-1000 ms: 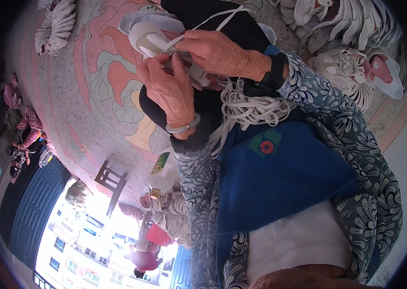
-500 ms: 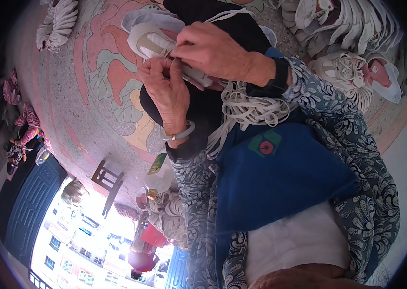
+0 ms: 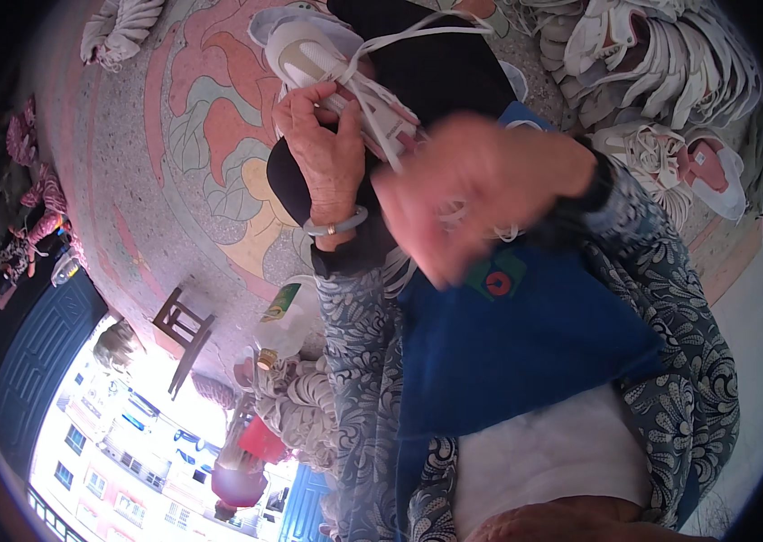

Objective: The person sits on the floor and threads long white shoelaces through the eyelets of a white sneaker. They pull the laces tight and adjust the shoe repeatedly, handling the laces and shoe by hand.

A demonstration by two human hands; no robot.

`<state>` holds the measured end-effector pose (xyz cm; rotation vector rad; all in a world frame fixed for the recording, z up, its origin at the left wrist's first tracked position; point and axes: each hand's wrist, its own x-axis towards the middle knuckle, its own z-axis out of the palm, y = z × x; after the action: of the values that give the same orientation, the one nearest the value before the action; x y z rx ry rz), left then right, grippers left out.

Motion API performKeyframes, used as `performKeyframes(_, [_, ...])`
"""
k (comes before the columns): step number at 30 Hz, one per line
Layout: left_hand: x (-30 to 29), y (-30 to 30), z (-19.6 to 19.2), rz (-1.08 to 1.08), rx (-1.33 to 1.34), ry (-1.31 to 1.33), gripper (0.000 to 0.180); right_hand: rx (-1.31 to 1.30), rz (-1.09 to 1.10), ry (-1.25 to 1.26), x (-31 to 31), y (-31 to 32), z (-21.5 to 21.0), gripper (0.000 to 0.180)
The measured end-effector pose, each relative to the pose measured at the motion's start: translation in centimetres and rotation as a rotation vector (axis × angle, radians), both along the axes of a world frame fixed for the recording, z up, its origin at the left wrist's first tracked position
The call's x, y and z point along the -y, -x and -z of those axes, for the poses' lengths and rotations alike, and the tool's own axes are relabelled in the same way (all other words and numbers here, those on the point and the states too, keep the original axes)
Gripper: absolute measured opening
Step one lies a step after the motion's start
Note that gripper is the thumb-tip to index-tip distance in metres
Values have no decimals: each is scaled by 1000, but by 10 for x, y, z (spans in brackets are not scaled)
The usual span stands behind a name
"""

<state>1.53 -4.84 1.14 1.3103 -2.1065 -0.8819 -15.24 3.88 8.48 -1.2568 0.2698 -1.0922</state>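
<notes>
A white and beige sneaker [image 3: 305,65] with pink parts rests on my dark-clad lap. My left hand [image 3: 323,149] grips its side near the lace holes, fingers curled at the edge. A pale flat shoelace [image 3: 374,122] runs taut from the shoe to my right hand [image 3: 490,190], which is smeared by motion but appears closed on it. The lace's other end [image 3: 431,20] loops loosely over the dark cloth beyond. A bunch of spare laces [image 3: 452,213] on my lap is mostly hidden behind my right hand. Below it lies my blue apron [image 3: 526,352].
Stacked pale shoe uppers [image 3: 688,68] fill the far right, with laced sneakers [image 3: 639,149] beside them. Another stack [image 3: 120,32] stands far left. A small wooden stool [image 3: 183,330], a plastic bottle [image 3: 287,330] and more uppers [image 3: 296,397] are at lower left. A person [image 3: 241,479] is behind them.
My right hand has left the lace holes and swung toward my body on the right, drawing the lace out taut. My left hand stays at the shoe. The view has shifted slightly.
</notes>
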Motion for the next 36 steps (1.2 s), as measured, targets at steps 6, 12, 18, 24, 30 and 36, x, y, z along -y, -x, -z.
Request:
performKeyframes(6, [-1, -3, -6, -23, -22, -15, 38, 126, -343, 199, -12, 34, -27, 11])
performKeyframes(12, [-9, -16, -6, -151, -125, -51, 29, -667, 515, 175, 3, -11, 22, 15])
performKeyframes(18, [-3, -18, 6, -227, -200, -53, 24, -1038, 835, 145, 31, -26, 62, 14])
performKeyframes(24, [3, -8, 0, -313, -199, -116, 18, -1317, 833, 49, 56, -29, 72, 17])
performKeyframes(30, [9, -7, 17, -208, -23, 231, 16, -1376, 887, 103, 65, -35, 80, 17])
performKeyframes(36, [-5, -11, 1, -163, 51, 284, 23, -1298, 900, 1, 64, -34, 86, 23])
